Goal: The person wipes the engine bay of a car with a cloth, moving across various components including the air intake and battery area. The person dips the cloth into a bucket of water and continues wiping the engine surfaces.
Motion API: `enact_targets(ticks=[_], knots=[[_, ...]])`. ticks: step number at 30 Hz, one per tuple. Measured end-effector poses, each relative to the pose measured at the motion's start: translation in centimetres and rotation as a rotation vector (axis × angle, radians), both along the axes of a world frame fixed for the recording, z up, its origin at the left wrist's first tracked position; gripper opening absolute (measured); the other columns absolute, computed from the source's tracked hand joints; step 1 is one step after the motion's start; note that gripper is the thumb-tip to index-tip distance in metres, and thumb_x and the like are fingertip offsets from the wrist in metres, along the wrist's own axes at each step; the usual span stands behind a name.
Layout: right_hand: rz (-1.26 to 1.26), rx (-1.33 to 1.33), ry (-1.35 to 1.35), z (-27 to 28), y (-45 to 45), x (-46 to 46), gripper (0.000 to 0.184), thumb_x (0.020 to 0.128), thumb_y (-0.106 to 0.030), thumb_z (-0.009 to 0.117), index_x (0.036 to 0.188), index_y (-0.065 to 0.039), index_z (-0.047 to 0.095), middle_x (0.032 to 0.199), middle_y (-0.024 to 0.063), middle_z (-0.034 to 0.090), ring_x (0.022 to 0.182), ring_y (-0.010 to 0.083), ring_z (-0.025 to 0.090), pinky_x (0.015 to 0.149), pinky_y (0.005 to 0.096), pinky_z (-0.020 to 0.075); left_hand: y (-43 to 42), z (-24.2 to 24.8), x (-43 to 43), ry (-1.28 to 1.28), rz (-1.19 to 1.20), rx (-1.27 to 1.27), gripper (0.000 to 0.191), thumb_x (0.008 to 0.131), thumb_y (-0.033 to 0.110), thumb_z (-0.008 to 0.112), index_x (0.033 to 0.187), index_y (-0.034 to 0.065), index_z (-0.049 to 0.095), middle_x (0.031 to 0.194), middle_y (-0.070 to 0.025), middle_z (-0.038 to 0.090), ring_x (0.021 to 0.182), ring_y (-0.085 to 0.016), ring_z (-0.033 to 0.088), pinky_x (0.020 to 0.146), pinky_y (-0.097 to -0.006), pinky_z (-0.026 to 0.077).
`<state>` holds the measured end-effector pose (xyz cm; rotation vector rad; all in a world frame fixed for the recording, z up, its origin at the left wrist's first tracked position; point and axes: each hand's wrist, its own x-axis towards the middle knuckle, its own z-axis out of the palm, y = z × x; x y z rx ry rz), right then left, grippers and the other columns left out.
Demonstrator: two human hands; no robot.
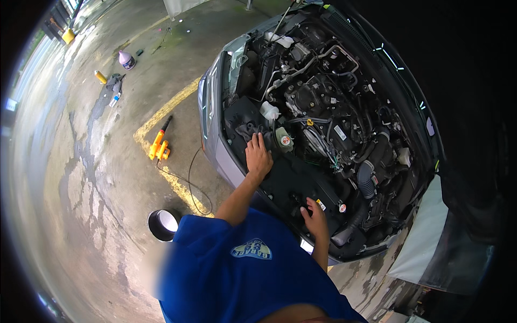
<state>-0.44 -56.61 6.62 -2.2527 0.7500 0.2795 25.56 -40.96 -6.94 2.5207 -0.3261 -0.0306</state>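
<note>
My left hand [258, 158] lies on a bunched dark grey cloth [247, 130], its fingers together and its thumb mostly hidden. It holds the cloth against the black plastic cover [288, 175] at the front of a car's engine bay. Just beyond the fingers are a white plastic reservoir [270, 110] and a coolant tank [284, 139] whose cap carries a label. My right hand [316, 219] is over the near part of that cover, thumb and fingers apart, with nothing between them. A small dark latch [297, 198] is near its fingertips; contact with the cover cannot be told.
The engine [319, 97] fills the bay beyond the cover, with a ribbed air intake hose [366, 179] to the right. On the concrete floor are an orange corded blower [159, 145], a black bucket [163, 225], a jug [127, 60] and a yellow bottle [100, 76].
</note>
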Motion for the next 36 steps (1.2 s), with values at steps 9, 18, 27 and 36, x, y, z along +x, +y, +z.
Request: enact_targets(ticks=[9, 18, 27, 36], knots=[[0.164, 0.054, -0.169, 2.0, 0.6, 3.7, 0.052, 0.103, -0.024, 0.071, 0.15, -0.005, 0.059, 0.139, 0.0182, 0.068, 0.128, 0.0339, 0.067, 0.107, 0.043, 0.0526, -4.8, 2.4, 6.0, 0.285, 0.219, 0.043, 0.099, 0.085, 0.022, 0.074, 0.163, -0.0161, 0.027, 0.154, -0.0255, 0.053, 0.136, -0.041, 0.053, 0.107, -0.0502, 0.051], [0.214, 0.055, -0.077, 0.1, -1.0, 0.6, 0.052, 0.103, -0.025, 0.072, 0.148, -0.003, 0.06, 0.14, 0.0169, 0.069, 0.126, 0.0308, 0.069, 0.108, 0.0408, 0.0531, -5.3, 2.6, 13.7, 0.706, 0.921, -1.059, 0.123, 0.082, 0.013, 0.075, 0.174, 0.0056, -0.008, 0.123, -0.017, 0.074, 0.101, -0.03, 0.072, 0.093, -0.0455, 0.057], [0.092, 0.08, -0.165, 0.7, -2.0, -0.7, 0.051, 0.104, -0.025, 0.071, 0.148, -0.002, 0.061, 0.14, 0.0185, 0.07, 0.126, 0.0303, 0.07, 0.109, 0.0413, 0.0531, -3.7, 1.7, 17.0, 0.655, 1.413, -2.515, 0.056, 0.091, 0.021, 0.069, 0.145, 0.0104, 0.061, 0.156, -0.0057, 0.057, 0.136, -0.024, 0.055, 0.1, -0.042, 0.048], [-0.031, 0.095, -0.092, -1.1, -3.6, -3.8, 0.05, 0.104, -0.024, 0.072, 0.148, -0.003, 0.061, 0.139, 0.0194, 0.071, 0.123, 0.0314, 0.071, 0.107, 0.0419, 0.0539, -5.9, 2.8, 10.0, 0.433, 0.557, -0.337, 0.075, 0.092, 0.038, 0.072, 0.146, -0.0056, 0.045, 0.142, -0.0367, 0.059, 0.129, -0.054, 0.063, 0.109, -0.0556, 0.052]])
